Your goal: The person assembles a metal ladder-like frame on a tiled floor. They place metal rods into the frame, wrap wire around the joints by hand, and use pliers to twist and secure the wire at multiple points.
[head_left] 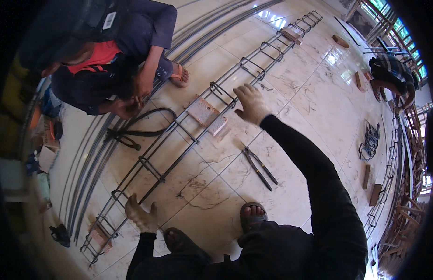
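A long steel rebar cage (pixel 163 180) with square stirrups runs diagonally across the tiled floor, propped on bricks. My left hand (pixel 141 214), in a pale work glove, is at the cage's near end, fingers stretched and thumb apart; whether it touches a bar I cannot tell. Farther along, my right hand (pixel 252 103), also gloved, reaches out beside the cage with fingers spread and nothing in it. A brick (pixel 202 112) lies under the bars left of that hand. Pincers (pixel 259 169) with dark handles rest on the floor between my hands, touched by neither.
Across the cage a co-worker (pixel 109 60) squats, hands together, near a bent bundle of black wire (pixel 151 132). Long loose rods (pixel 93 163) lie behind. At right, another person (pixel 394 77) bends by a second cage (pixel 389 170), with wire coils (pixel 370 141) and bricks (pixel 375 194) nearby.
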### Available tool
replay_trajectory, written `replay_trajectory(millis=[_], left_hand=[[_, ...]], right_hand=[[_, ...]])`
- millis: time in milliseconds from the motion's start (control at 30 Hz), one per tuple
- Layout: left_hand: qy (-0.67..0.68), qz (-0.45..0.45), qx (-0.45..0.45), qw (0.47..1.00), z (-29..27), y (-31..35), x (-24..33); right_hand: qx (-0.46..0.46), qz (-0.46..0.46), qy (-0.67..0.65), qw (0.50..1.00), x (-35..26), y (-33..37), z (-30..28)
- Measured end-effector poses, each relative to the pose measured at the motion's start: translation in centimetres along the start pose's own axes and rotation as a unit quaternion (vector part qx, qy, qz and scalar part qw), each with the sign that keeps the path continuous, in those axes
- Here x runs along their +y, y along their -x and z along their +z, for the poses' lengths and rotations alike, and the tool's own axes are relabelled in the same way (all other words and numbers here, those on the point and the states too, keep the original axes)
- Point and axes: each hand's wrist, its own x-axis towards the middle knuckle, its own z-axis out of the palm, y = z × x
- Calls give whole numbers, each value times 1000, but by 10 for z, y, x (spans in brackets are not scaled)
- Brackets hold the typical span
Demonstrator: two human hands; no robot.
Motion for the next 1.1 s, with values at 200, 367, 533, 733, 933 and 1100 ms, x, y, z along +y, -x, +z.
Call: replay_trajectory(millis=[200,367,533,733,933,1100], left_hand=[[20,-2,-102,995,23,-6,-21],[15,-18,-81,996,16,-9,-15],[28,-3,-56,998,3,-1,-26],[31,18,-41,999,-2,30,-62],[35,21,-38,998,-3,50,-77],[50,-25,4,998,17,50,-72]], right_hand=[[-185,14,94,978,14,-46,29],[-193,-27,142,970,25,-47,35],[-183,-55,128,973,15,-36,19],[-244,-68,149,956,-24,-9,11],[-288,-54,171,941,-39,12,10],[-135,-54,35,989,-35,32,1]])
